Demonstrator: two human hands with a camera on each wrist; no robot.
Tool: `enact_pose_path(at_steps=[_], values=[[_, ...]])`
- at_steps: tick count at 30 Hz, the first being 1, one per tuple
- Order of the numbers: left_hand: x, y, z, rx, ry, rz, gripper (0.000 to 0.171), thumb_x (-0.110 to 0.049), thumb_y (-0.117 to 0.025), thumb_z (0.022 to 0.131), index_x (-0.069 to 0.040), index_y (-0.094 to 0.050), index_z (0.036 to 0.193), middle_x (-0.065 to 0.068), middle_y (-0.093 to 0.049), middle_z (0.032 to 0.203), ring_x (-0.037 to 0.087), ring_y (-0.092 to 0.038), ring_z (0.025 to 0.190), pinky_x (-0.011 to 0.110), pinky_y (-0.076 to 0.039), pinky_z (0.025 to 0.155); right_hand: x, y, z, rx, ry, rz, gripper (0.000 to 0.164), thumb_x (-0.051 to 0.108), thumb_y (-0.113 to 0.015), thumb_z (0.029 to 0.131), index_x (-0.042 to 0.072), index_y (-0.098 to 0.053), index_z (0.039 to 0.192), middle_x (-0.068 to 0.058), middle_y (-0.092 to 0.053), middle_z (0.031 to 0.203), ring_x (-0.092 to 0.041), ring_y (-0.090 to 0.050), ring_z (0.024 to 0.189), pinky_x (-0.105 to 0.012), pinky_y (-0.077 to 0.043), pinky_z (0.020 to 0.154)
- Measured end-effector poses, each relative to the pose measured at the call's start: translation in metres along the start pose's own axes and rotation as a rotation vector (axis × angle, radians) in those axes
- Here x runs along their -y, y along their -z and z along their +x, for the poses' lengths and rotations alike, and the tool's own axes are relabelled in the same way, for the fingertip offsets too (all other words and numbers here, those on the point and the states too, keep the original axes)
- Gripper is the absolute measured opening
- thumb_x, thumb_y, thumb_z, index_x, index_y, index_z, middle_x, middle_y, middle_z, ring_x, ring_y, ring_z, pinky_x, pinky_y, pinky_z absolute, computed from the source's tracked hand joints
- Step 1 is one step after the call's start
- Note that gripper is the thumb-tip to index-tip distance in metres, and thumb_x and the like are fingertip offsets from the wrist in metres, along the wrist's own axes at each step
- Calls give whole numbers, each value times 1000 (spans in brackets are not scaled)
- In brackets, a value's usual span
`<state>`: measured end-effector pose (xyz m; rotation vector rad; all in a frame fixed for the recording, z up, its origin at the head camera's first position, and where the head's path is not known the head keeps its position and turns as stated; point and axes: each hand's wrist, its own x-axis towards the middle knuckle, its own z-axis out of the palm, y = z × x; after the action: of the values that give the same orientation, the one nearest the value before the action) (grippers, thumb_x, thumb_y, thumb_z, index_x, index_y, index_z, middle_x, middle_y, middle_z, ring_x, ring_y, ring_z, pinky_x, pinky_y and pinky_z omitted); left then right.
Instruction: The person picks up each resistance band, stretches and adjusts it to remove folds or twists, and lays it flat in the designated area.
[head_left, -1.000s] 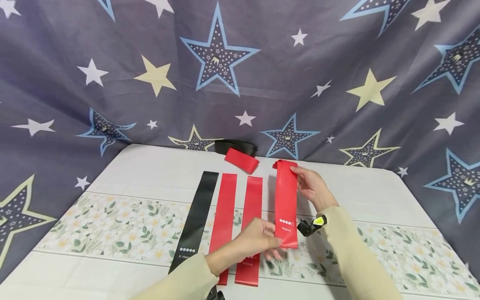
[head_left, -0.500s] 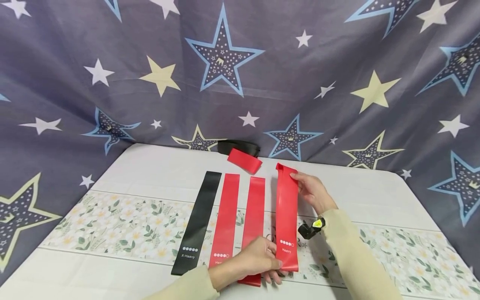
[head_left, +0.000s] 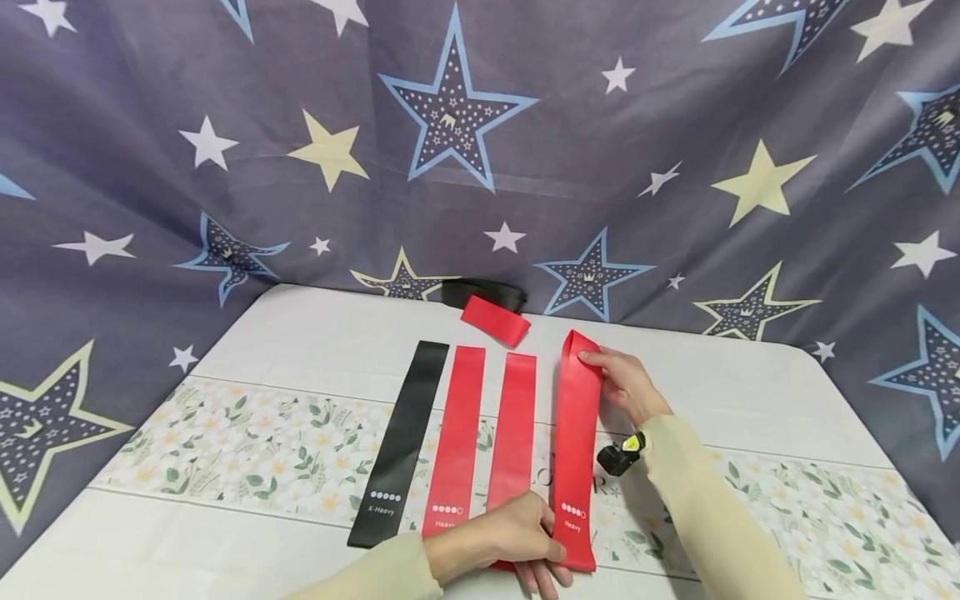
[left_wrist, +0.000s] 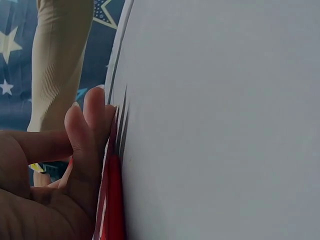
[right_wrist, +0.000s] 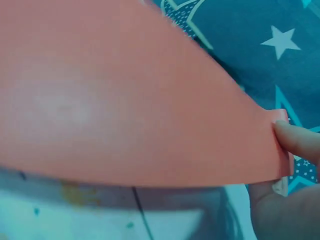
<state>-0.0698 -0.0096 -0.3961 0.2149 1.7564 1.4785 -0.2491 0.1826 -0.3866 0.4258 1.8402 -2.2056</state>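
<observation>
A red resistance band point(head_left: 577, 450) printed "Heavy" stretches lengthwise between both hands, to the right of the laid-out row. My right hand point(head_left: 628, 385) pinches its far end, which stands raised in a loop; the right wrist view shows the thumb point(right_wrist: 300, 140) pressed on that end. At the near end my left hand point(head_left: 517, 537) pinches the band's left corner between thumb and fingers, low by the table. That hand covers the near part of a second red band point(head_left: 513, 425). Left of it lie another red band point(head_left: 459, 433) and a black "X-Heavy" band point(head_left: 399, 442), both flat.
At the back edge of the white table point(head_left: 315, 333), a loose red band point(head_left: 495, 321) lies partly over a black one point(head_left: 483, 293). A floral strip point(head_left: 247, 450) crosses the table cover. Behind hangs a grey curtain point(head_left: 555, 192) with stars.
The held band has come down toward the table, its printed near end moving nearer to me with the left hand. The right hand has lowered slightly. The view has shifted a little.
</observation>
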Motion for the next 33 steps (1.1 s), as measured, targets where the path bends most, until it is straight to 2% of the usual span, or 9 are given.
enact_pose_path(at_steps=[3,6,8,12,16,21,27,28,33], values=[[0,0,1,14,19,12,7,1,-58,89,3,-57,82,27,-70,80,42,-69,74,20,-48,39,-2,-1,5,9,13,9,47,-2,-59,88,-11,-45,131,6,-62,70,-6,-60,62,-17,-53,62],[0,1,1,31,36,23,8,0,-58,89,2,-60,82,25,-71,81,41,-69,75,21,-49,41,-5,-4,10,17,15,-32,37,-3,-61,86,-11,-51,121,5,-63,68,-6,-61,60,-18,-53,61],[0,2,1,45,45,30,8,-2,-58,90,1,-61,83,24,-71,81,39,-70,73,21,-49,41,-7,-5,13,25,9,-70,36,-2,-61,87,-12,-51,120,4,-63,67,-7,-62,61,-19,-54,62],[1,2,1,60,58,47,10,-4,-58,90,0,-62,81,25,-71,81,21,-68,53,18,-47,39,-9,-7,20,-27,-5,-181,43,5,-63,88,-11,-49,126,5,-62,69,-7,-61,60,-19,-52,59],[1,0,1,42,66,72,15,-5,-60,88,1,-62,74,25,-70,78,3,-55,40,16,-44,36,-11,-8,25,-84,-9,-273,44,10,-66,87,-8,-53,126,1,-63,80,-8,-60,64,-18,-51,61],[1,-4,-1,3,69,91,24,-4,-61,86,2,-62,62,25,-68,69,3,-51,36,15,-40,33,-11,-8,27,-76,22,-337,44,10,-67,87,-10,-54,124,0,-62,83,-6,-60,65,-18,-51,62],[0,-6,-2,-22,64,104,27,-5,-62,86,5,-64,60,3,-56,46,6,-50,34,15,-38,31,-8,-7,27,-53,45,-404,42,10,-65,88,-10,-55,123,6,-60,74,-4,-56,61,-18,-49,59],[0,-6,-3,-26,67,113,28,-6,-63,86,5,-64,60,-1,-54,45,6,-50,34,15,-37,31,-7,-7,26,-53,47,-420,41,10,-65,88,-9,-55,123,5,-60,75,-4,-56,61,-18,-49,59],[-3,-3,-5,-15,93,154,32,-10,-64,87,1,-62,56,-1,-52,43,6,-47,32,16,-36,30,-3,-8,24,-68,74,-512,38,11,-62,90,-6,-57,123,-3,-61,92,-5,-56,65,-18,-49,61]])
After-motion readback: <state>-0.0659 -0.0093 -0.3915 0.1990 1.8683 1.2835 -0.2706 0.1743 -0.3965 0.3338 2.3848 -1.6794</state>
